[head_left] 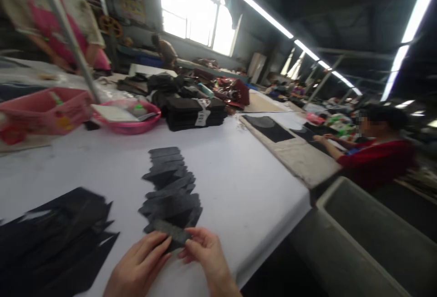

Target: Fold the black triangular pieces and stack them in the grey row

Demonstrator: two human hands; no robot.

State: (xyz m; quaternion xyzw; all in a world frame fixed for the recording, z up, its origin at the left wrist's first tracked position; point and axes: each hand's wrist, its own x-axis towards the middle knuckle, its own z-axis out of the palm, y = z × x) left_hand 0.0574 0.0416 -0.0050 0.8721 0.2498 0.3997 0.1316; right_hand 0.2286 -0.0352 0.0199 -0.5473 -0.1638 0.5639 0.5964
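Both my hands are at the bottom centre, over the near end of a row of overlapping dark grey fabric pieces (167, 169). Between them is one small dark strip (172, 232). My left hand (141, 260) has its fingers closed on the strip's left part, thumb against the near edge. The strip's right end is pinched between the thumb and fingers of my right hand (208, 253). A loose pile of larger black pieces (58, 238) lies to the left of my left hand.
Beyond the row are a pink round basin (128, 126), a pink basket (51, 115) and stacked black pieces (191, 112). The white table's (252, 174) edge runs along the right, beside a grey bin (368, 238). A person in red works at right; others stand farther back.
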